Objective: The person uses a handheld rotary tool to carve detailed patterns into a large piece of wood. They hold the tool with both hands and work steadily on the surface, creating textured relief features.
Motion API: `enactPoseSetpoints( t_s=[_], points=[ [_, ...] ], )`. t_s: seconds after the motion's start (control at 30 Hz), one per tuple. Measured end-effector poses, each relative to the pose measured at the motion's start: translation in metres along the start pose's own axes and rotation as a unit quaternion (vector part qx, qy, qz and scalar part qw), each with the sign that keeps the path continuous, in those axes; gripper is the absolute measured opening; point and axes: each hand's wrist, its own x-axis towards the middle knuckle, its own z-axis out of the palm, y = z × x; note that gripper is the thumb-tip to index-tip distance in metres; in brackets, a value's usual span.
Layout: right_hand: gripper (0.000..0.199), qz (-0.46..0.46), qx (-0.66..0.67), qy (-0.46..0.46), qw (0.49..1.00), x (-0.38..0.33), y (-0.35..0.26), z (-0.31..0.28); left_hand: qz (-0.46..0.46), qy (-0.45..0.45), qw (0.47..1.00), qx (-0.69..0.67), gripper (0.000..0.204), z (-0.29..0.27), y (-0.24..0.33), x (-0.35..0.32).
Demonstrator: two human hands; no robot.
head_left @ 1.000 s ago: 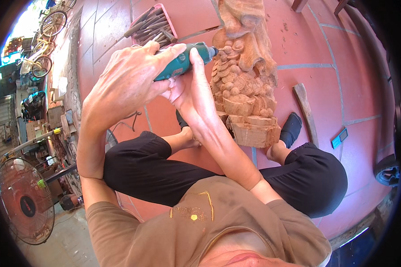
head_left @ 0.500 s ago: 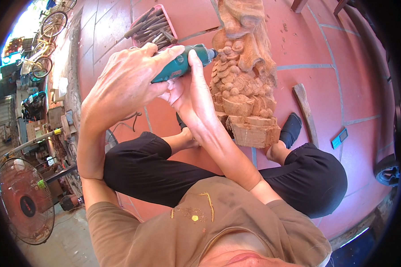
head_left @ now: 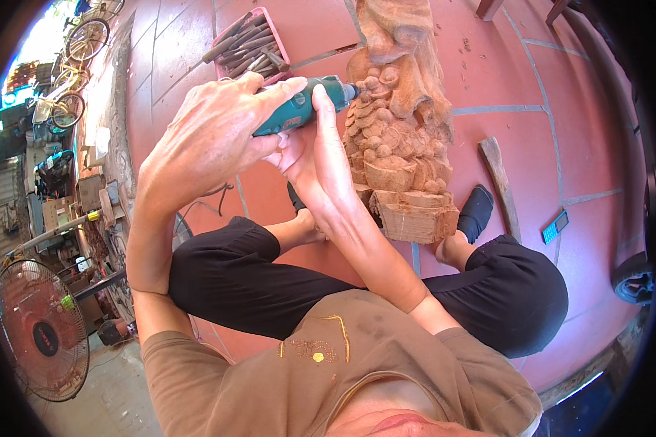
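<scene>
A green rotary tool (head_left: 291, 113) with a dark nose is gripped between my two hands. My left hand (head_left: 222, 120) wraps over its body from the left, fingers closed. From below, my right hand (head_left: 310, 146) clasps it, the thumb lying along the front end. The tool's nose points right, at the upper left side of a carved wooden sculpture (head_left: 397, 146) lying on the floor between my feet. Rounded balls and coin-like discs cover its carved part. Whether the bit touches the wood I cannot tell; the tip is too small to make out.
A pink tray (head_left: 284, 44) full of chisels lies beyond my hands. Right of the sculpture are a wooden stick (head_left: 499, 186) and a small blue phone (head_left: 554, 227). A fan (head_left: 44, 331) stands at the left, with bicycles (head_left: 87, 40) farther back.
Both hands and the rotary tool have shifted slightly to the right and a little down, along the sculpture's edge. The sculpture has stayed in place.
</scene>
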Motion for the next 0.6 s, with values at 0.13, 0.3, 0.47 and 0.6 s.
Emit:
enactPoseSetpoints(
  t_s=[0.13,0.3,0.47,0.6],
  points=[
    [0.056,0.006,0.006,-0.002,1.0,0.003,0.003,-0.007,0.002,-0.002,1.0,-0.008,0.054,-0.002,0.002,0.001],
    [0.057,-0.006,-0.005,0.005,1.0,-0.001,0.002,-0.002,0.002,-0.012,1.0,-0.016,0.055,-0.006,0.003,0.001],
    [0.056,-0.017,-0.01,0.017,1.0,-0.008,0.004,0.006,0.005,-0.016,1.0,-0.019,0.058,-0.009,0.003,-0.001],
    [0.056,-0.019,-0.009,0.021,1.0,-0.008,0.005,0.005,-0.008,-0.04,0.999,-0.016,0.058,-0.015,0.005,0.001]
  ],
)
